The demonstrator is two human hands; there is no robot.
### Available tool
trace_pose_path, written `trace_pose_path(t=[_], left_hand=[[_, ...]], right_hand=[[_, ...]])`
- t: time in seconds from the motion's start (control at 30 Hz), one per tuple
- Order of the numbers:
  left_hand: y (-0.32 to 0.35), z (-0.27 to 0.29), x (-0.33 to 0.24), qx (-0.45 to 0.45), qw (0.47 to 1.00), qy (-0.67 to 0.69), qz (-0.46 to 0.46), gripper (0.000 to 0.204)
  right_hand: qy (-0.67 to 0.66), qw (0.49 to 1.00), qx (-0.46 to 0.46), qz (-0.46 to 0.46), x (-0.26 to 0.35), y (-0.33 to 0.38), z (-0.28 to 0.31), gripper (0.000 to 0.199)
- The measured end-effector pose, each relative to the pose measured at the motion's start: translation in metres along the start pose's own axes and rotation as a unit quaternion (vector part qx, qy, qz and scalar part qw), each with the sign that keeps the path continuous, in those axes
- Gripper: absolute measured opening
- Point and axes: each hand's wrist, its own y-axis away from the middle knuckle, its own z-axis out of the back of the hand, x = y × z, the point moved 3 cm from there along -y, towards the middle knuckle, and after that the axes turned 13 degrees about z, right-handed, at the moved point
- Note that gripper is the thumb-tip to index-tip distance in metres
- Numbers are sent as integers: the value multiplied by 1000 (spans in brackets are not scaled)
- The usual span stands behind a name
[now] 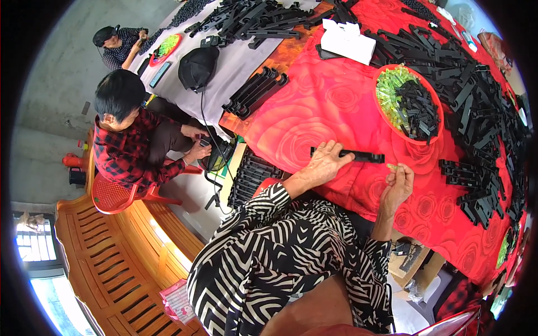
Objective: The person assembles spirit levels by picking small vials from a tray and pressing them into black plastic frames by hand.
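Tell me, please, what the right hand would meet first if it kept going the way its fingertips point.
The right hand pinches a small green piece, fingertips pointing up-left. Straight on, it would probably first meet the black plastic strip held by the left hand, though depth is hard to judge.

**A Small Work Room Where People Put Parts Together**

This looks like a little workshop. Past the hands, a long table with a red rose-patterned cloth (pixel 314 106) is covered in heaps of long black plastic strips (pixel 476 95). Just beyond the right hand sits a round red plastic tray (pixel 434 109) of small green pieces and black parts. Far off to the left, two other people sit on low seats on a grey concrete floor (pixel 61 78), busy with the same kind of parts.
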Motion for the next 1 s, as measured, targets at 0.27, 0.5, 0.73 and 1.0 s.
trace_pose_path(t=[0.27, 0.5, 0.73, 1.0], left_hand=[[-1, 61, 77, -235, 950, -77, 190, 24], [11, 65, 162, -244, 890, -195, 333, 27], [0, 70, 155, -272, 868, -262, 322, 39], [-3, 75, 193, -222, 844, -257, 416, 47]], right_hand=[[-57, 995, -60, -55, -25, 6, 24, 8], [-7, 999, -8, -53, -33, 11, 21, 7], [41, 998, 29, -35, -32, 11, 21, 7], [80, 994, 66, -33, -33, 14, 18, 8]])
